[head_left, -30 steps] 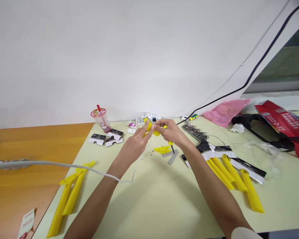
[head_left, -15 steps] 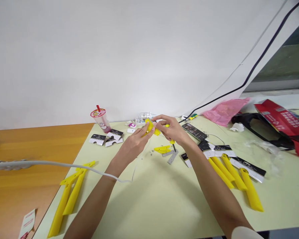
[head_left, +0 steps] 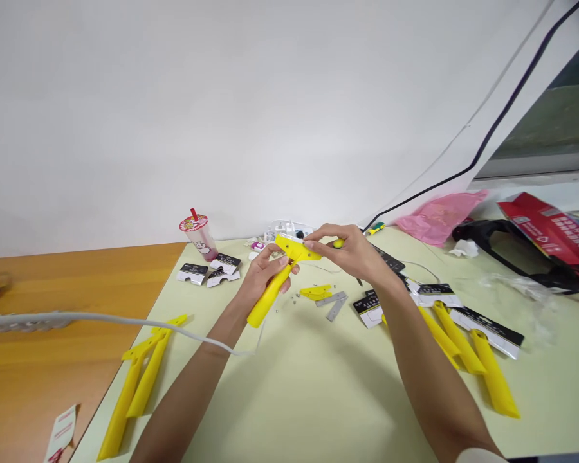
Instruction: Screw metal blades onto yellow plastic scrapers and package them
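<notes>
A yellow scraper [head_left: 270, 297] is held above the table, its handle slanting down to the left and its wide head up. My left hand [head_left: 265, 270] is closed round it just below the head. My right hand [head_left: 342, 247] pinches the right end of the head with thumb and forefinger. Tucked in that same hand is a screwdriver [head_left: 338, 244]; its yellow handle end shows and a dark tip sticks out below. On the table beneath lie loose yellow head plates [head_left: 316, 292], grey metal blades [head_left: 335, 302] and several tiny screws [head_left: 296, 296].
At left, two yellow scrapers [head_left: 142, 366] lie near the table edge. More yellow handles [head_left: 495, 379] and black-and-white cards [head_left: 487, 328] are at right. A lidded cup [head_left: 200, 238] stands at the back left. A white cable [head_left: 174, 328] crosses before my left forearm.
The scraper has been turned, so its handle and the flat of its head now face me. My right hand has shifted slightly right, still with the screwdriver in it.
</notes>
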A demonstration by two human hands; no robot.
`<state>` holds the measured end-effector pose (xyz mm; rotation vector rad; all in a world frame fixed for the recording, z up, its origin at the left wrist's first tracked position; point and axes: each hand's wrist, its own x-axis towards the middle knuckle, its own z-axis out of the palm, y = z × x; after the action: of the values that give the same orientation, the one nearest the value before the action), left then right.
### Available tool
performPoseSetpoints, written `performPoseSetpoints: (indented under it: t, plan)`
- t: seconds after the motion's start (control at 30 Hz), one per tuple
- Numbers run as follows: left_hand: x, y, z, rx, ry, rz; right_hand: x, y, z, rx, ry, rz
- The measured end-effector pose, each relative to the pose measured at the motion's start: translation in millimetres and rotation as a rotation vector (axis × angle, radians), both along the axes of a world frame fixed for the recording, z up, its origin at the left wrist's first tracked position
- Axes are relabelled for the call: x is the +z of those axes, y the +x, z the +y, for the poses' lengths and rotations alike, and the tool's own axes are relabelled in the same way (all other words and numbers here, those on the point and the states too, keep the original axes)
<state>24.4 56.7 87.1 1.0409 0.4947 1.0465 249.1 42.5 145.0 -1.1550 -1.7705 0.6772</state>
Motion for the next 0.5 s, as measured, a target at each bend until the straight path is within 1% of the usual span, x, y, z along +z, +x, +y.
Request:
performPoseSetpoints:
  t: [0.07, 0.17, 0.33, 0.5]
  plan:
    - [-2.3, 3.2, -1.1, -0.025, -0.056, -0.055, 3.1, 2.9, -3.0, -0.012, -0.029, -0.005]
    - [-5.1, 6.4, -2.4, -0.056, -0.105, -0.086, 5.5, 6.3, -4.7, -0.024, -0.040, -0.017]
    - [-7.4, 7.4, -3.0, -0.058, -0.118, -0.083, 7.2, 5.2, -4.9, -0.038, -0.099, 0.027]
    - [-8.0, 6.0, -4.3, -0.069, -0.116, -0.087, 8.4, 2.1, -6.1, -0.018, -0.139, 0.072]
